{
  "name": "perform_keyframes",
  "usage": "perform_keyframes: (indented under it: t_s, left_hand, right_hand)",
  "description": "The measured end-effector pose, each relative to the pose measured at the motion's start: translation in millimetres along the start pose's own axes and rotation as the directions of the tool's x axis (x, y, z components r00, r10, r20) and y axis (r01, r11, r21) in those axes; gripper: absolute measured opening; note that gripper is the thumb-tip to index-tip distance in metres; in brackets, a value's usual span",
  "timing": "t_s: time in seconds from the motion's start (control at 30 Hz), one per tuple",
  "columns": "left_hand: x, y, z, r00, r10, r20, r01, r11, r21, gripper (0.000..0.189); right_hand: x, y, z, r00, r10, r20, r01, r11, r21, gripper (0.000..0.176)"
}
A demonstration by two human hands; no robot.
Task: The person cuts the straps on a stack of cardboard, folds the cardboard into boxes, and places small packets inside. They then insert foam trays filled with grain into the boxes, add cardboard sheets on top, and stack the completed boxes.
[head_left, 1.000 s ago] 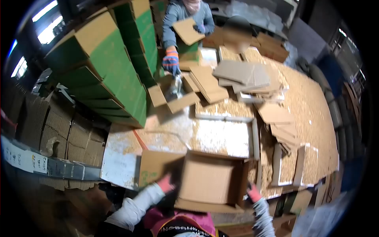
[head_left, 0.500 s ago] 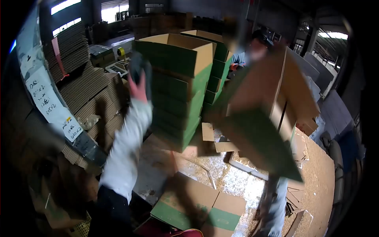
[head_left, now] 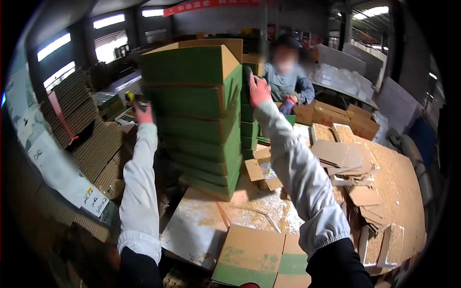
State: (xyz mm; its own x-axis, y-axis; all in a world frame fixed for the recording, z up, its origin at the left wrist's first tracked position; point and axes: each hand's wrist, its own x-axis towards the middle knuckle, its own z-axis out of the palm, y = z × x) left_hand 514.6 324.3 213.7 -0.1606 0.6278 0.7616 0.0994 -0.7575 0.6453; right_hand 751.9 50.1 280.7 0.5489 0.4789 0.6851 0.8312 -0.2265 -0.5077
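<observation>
A tall stack of green-and-brown cardboard boxes (head_left: 192,113) stands on the work table (head_left: 192,230), the top one with its flaps raised. My left hand (head_left: 142,111), in a pink glove with dark fingers, is beside the stack's left side, fingers extended. Along the right side is my right hand (head_left: 259,90), gloved alike, its fingers pointing up close to the upper boxes. Neither hand shows anything held. A second stack of green boxes (head_left: 248,128) is partly hidden behind the first. Near my body lies a flattened green-and-brown carton (head_left: 254,247).
Across the table, a person (head_left: 288,79) wears gloves and a grey top. Brown cartons (head_left: 331,115) sit beside them. Cardboard pieces (head_left: 338,156) and white-edged blocks (head_left: 391,245) lie at right. Stacked flat cardboard (head_left: 79,115) and a post with handwritten paper (head_left: 48,158) stand left.
The open box that was at my right hand has left that spot, and the stack looks taller. My right hand has moved up to the stack's right side. The view has shifted.
</observation>
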Motion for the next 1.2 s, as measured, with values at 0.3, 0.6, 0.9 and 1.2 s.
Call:
perform_keyframes:
  t_s: [0.3, 0.6, 0.9, 1.2]
  left_hand:
    - [-424.6, 40.6, -189.8, 0.304, -0.624, 0.720, 0.363, 0.775, 0.518, 0.051]
    - [-411.6, 167.8, -178.5, 0.274, -0.479, 0.834, 0.661, 0.723, 0.198, 0.031]
    - [-284.0, 230.6, -123.0, -0.450, 0.155, 0.880, 0.492, 0.865, 0.100, 0.043]
    - [-313.7, 273.6, -91.6, -0.421, 0.001, 0.907, -0.325, 0.933, -0.152, 0.035]
  right_hand:
    - [-457.2, 130.8, -86.8, 0.805, 0.300, 0.512, 0.057, 0.819, -0.570, 0.073]
    - [-413.6, 107.8, -155.2, 0.923, 0.241, 0.301, -0.015, 0.802, -0.597, 0.075]
    - [-411.6, 5.8, -248.2, 0.961, 0.039, 0.274, 0.118, 0.838, -0.533, 0.055]
    - [-469.3, 14.6, -285.3, 0.863, -0.346, 0.368, 0.462, 0.836, -0.296, 0.016]
